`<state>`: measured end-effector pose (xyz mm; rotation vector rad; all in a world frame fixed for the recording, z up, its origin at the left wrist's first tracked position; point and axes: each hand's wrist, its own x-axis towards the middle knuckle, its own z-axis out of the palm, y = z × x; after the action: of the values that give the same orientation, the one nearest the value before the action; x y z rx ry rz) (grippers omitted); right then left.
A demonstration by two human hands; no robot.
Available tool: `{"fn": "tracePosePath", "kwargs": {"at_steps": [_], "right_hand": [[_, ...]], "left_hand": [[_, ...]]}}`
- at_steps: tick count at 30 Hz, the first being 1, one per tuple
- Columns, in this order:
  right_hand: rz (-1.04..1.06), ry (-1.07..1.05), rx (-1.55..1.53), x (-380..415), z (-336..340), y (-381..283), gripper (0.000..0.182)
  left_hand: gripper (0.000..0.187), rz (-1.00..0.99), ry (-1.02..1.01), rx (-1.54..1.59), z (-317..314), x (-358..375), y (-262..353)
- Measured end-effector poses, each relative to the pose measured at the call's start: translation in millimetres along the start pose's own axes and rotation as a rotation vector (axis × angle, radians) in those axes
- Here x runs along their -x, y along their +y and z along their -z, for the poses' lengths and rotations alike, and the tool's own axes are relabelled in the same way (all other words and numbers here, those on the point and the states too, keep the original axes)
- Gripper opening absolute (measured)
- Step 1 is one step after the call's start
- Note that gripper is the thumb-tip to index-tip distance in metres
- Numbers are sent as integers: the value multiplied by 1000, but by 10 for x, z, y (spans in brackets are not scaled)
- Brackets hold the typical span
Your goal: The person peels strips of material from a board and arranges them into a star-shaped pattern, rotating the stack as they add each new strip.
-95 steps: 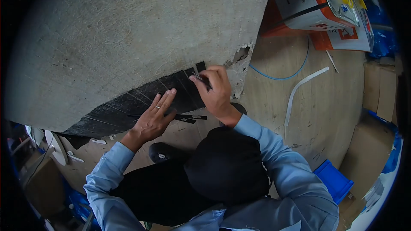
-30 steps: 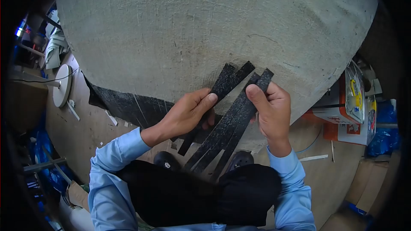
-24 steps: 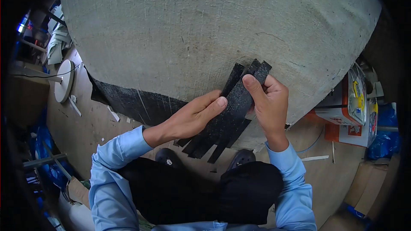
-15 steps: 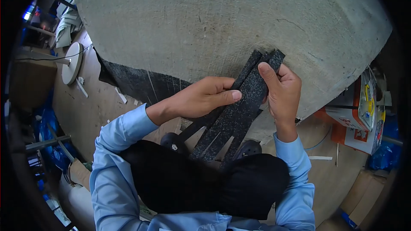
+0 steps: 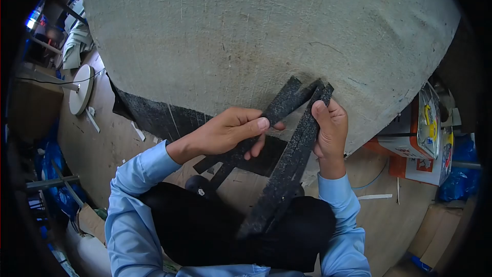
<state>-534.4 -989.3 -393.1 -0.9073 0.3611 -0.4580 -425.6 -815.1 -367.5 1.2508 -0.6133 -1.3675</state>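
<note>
Several long black strips with pale speckles are split between my two hands. My left hand (image 5: pixel 233 129) is closed, thumb on top, around black strips (image 5: pixel 285 101) that slant from upper right to lower left. Pinched in my right hand (image 5: pixel 330 131) near their upper ends are other speckled strips (image 5: pixel 287 169), which hang down over my knees. The upper ends of both groups come close together just above my hands. Behind them spreads a large grey sheet (image 5: pixel 246 36) with a rough surface, its black underside (image 5: pixel 148 113) showing along the lower left edge.
A white and orange box (image 5: pixel 410 149) with items on top stands at the right, beside blue plastic (image 5: pixel 458 174). At the left is a white round base (image 5: pixel 82 90) with a pole. Pale scraps (image 5: pixel 137 131) lie on the wooden floor, and a cardboard box (image 5: pixel 433 236) sits lower right.
The strips, bunched together before, are now parted into two groups. My left hand has drawn some leftward, while the right hand's strips have swung lower over my knees.
</note>
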Motion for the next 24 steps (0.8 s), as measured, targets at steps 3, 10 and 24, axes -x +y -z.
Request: {"fn": "tracePosePath", "kwargs": {"at_steps": [3, 10, 24], "right_hand": [[122, -34, 170, 3, 53, -74, 19], [31, -80, 323, -69, -77, -97, 19], [107, -39, 135, -143, -313, -6, 39]], "left_hand": [[36, -90, 22, -96, 34, 39, -19], [31, 39, 182, -114, -106, 40, 25], [20, -43, 264, -254, -148, 114, 145]]}}
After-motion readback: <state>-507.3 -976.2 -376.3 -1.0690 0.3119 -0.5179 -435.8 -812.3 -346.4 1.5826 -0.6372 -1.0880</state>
